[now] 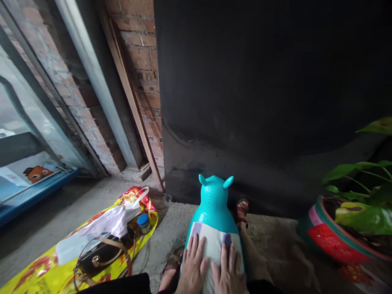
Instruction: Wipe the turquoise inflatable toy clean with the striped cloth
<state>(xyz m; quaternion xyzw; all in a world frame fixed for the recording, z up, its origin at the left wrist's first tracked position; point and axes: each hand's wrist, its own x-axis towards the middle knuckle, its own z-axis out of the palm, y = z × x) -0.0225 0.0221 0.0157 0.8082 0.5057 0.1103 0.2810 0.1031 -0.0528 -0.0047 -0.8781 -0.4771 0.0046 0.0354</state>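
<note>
A turquoise inflatable animal toy (213,204) with two small ears stands between my sandalled feet, its head close to the black panel. Over its back lies a pale cloth (211,241) with purple patches. My left hand (192,261) rests flat on the cloth's left side, fingers stretched forward. Beside it, my right hand (228,267) lies flat on the right side, fingers slightly apart. Neither hand grips anything. The rear of the toy is cut off by the bottom edge of the view.
At left, a yellow and red plastic sheet (36,271) carries a dark handbag (99,255), white cloth (107,222) and a blue-lidded jar (143,222). A potted plant (330,241) stands at right. The black panel (260,102) rises ahead; a wooden plank (134,106) leans by the brick wall.
</note>
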